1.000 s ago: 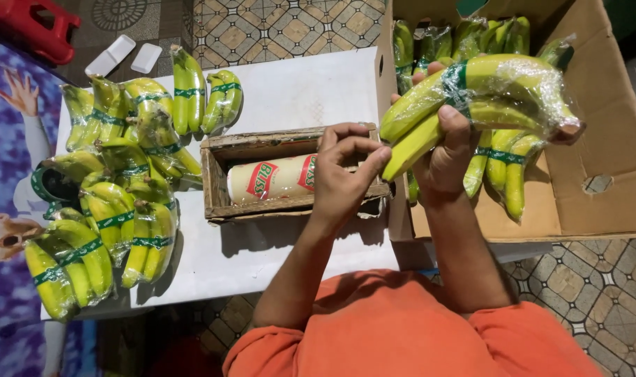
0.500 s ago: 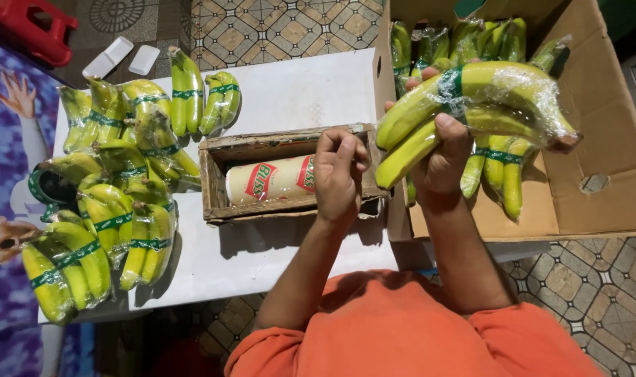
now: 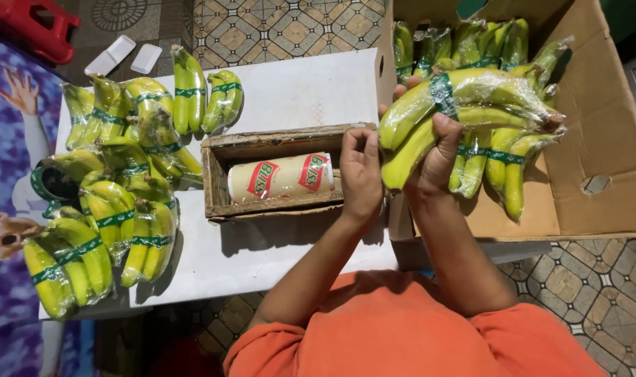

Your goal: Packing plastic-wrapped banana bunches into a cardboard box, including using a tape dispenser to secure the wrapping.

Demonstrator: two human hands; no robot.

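A bunch of green-yellow bananas (image 3: pixel 471 105), already sheathed in clear film and banded with green tape, is being held up by the right hand (image 3: pixel 440 150), its grip being clamped around the bunch just over the near edge of the cardboard box (image 3: pixel 597 119). The left hand (image 3: pixel 361 174) is being rested at the right end of the wooden tray (image 3: pixel 217 178) on the white desk (image 3: pixel 304 84), fingers curled together near the film's edge; whether film is being pinched cannot be told. The wrapping step is judged to be in hand, likely its finish: the film is probably being torn or smoothed down, which calls for a steady pull against the tray's end. A roll of wrapping film (image 3: pixel 279 178) is being kept lying inside the tray. More wrapped bunches are being stored in the box, while a pile of banded bunches (image 3: pixel 108 209) is lying on the desk's left side.
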